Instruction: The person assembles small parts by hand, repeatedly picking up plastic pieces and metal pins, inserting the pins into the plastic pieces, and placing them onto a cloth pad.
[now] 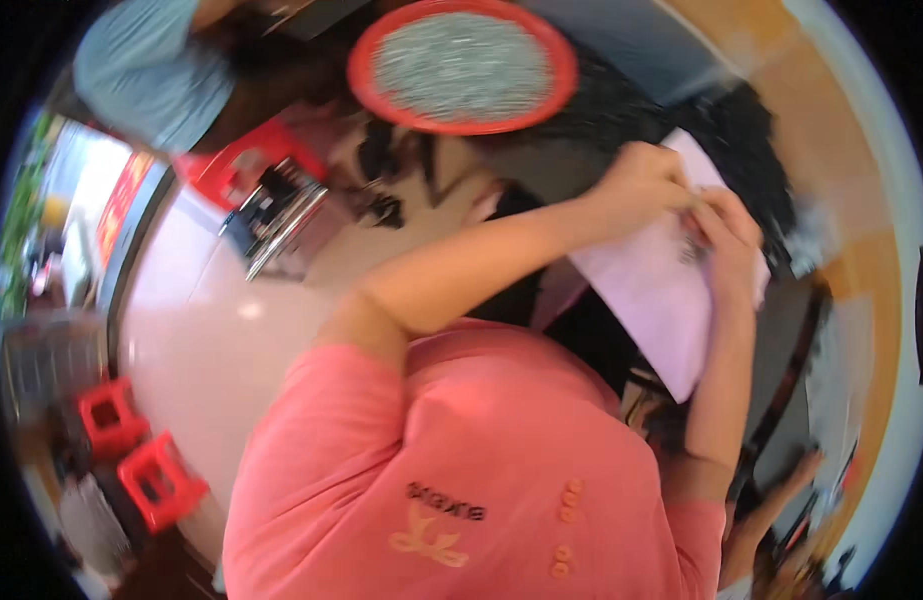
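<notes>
A pale pinkish-white sheet or flat bag [653, 290] with a small dark print hangs at a slant in front of me, one corner pointing down. My left hand [643, 190] is closed on its upper edge. Close beside it, my right hand [729, 235] pinches the same piece, fingertips almost meeting the left ones. Whether a smaller thing sits between the fingertips is blurred. Behind the piece lies a heap of dark, thin items [751, 150] on a grey table.
A round red basin [359, 75] full of pale grey-blue small pieces stands ahead. A person in a blue shirt [156, 75] sits at the far left near a red chair [291, 150]. Red stools [161, 480] stand at the lower left. Another person's arm [781, 500] reaches in at the right.
</notes>
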Demonstrator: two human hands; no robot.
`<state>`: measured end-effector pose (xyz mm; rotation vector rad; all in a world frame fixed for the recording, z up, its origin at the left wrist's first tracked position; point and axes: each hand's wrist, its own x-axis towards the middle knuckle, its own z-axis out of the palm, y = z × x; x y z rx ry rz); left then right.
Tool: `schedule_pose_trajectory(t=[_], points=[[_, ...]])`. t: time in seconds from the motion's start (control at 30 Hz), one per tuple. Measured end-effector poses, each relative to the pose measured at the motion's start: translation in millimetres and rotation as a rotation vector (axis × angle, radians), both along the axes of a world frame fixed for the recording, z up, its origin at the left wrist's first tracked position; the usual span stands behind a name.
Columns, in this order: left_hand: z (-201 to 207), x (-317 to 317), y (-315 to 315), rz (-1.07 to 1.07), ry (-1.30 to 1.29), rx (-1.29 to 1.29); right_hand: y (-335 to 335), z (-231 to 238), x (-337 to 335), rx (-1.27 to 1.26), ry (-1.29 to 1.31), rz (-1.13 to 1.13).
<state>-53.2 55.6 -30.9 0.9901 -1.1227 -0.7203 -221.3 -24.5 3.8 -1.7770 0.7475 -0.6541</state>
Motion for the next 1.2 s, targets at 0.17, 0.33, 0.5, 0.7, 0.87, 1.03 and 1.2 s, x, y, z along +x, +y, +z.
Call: schedule_pose_trajectory(t=[0.17, 0.33, 0.5, 0.7, 0.87, 1.03, 1.2], points=[[17, 1, 7, 0.06, -0.102, 0.059, 8, 15, 5, -0.006, 0.005, -0.028], [9, -7, 6, 0.16, -0.239, 0.018, 3, 6, 1, -0.056, 0.039, 0.019], [18, -7, 15, -0.008, -0.105, 0.206, 2, 4, -4, -0.074, 0.039, 0.034], [20, 0, 14, -0.05, 0.149, 0.249, 5, 1, 0, -0.542, 0.167, 0.047], [19, 2, 10, -0.17, 0.308, 0.302, 13, 18, 5, -0.528, -0.047, -0.022], [17, 4, 10, -0.303, 0.32, 0.343, 10, 16, 0, -0.546, -0.064, 0.055], [17, 8, 14, -0.395, 0.43, 0.367, 13, 17, 2, -0.362, -0.114, 0.06]])
